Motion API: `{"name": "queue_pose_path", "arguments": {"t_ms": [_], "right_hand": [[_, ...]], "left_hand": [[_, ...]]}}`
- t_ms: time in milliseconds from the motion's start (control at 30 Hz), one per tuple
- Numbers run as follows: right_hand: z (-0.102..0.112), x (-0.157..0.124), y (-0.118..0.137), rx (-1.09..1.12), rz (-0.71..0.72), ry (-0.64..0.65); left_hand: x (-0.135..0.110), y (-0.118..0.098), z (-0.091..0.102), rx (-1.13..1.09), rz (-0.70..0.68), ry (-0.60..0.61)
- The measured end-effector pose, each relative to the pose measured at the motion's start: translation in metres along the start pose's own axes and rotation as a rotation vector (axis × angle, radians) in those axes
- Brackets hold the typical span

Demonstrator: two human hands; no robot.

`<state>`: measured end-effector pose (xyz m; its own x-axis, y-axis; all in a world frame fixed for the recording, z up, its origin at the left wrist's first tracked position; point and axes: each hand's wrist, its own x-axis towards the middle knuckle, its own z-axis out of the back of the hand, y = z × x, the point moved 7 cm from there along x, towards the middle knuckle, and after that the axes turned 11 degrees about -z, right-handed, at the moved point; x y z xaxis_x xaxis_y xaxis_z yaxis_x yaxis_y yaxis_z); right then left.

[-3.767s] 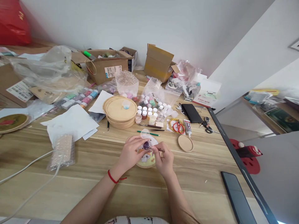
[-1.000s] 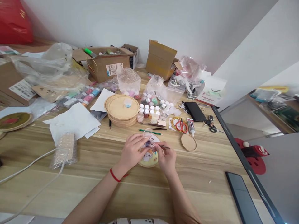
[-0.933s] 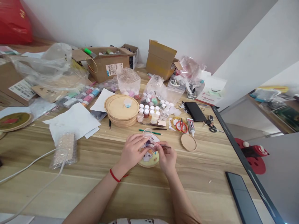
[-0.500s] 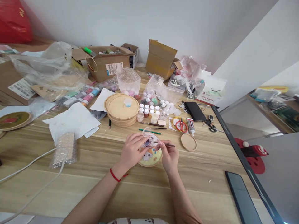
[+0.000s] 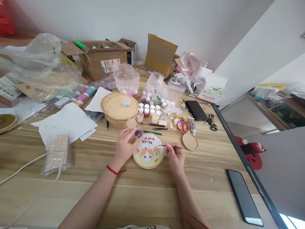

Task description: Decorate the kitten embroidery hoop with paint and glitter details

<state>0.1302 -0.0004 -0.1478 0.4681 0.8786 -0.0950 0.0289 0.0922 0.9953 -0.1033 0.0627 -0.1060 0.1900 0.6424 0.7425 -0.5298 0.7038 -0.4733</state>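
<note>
My left hand (image 5: 125, 144) holds a small clear cup (image 5: 138, 133) with dark purple contents, its round clear lid (image 5: 131, 123) flipped open at the far side. The cup is just above the upper left rim of a round wooden plaque (image 5: 148, 151). The plaque bears dark lettering and a cat face with orange patches on a white and yellow ground. In my right hand (image 5: 175, 154) a thin dark tool (image 5: 170, 146) is pinched between the fingers. Its tip points left over the plaque's right edge; I cannot tell its exact kind.
Beyond the plaque lie a green pencil (image 5: 153, 132), tweezers (image 5: 160, 128) and several white-capped jars (image 5: 146, 112). Stacked wooden discs (image 5: 114, 108) stand at left. To the right are a small wooden disc (image 5: 190, 142), red-handled pliers (image 5: 182, 125), a glue tube (image 5: 192, 126) and a phone (image 5: 244, 197).
My hands have moved apart. The cup has gone left with my left hand, and the tool has come out of it to the right, uncovering the plaque. The view has shifted slightly.
</note>
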Motion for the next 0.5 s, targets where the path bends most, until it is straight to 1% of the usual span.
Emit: {"name": "queue_pose_path", "arguments": {"t_ms": [67, 167, 233, 367, 500], "right_hand": [[-0.001, 0.002, -0.01, 0.005, -0.028, 0.011], [-0.002, 0.007, -0.018, -0.003, -0.043, 0.045], [-0.002, 0.01, -0.02, -0.007, -0.042, 0.078], [0.004, 0.016, -0.023, 0.018, -0.054, 0.098], [0.001, 0.018, -0.026, -0.018, -0.071, 0.159]], "left_hand": [[0.002, 0.007, -0.002, -0.016, -0.017, -0.003], [0.005, 0.014, -0.006, -0.073, -0.022, -0.002], [0.008, 0.018, -0.009, -0.106, -0.005, -0.01], [0.009, 0.025, -0.014, -0.126, 0.034, -0.011], [0.007, 0.032, -0.013, -0.125, 0.065, -0.036]]}}
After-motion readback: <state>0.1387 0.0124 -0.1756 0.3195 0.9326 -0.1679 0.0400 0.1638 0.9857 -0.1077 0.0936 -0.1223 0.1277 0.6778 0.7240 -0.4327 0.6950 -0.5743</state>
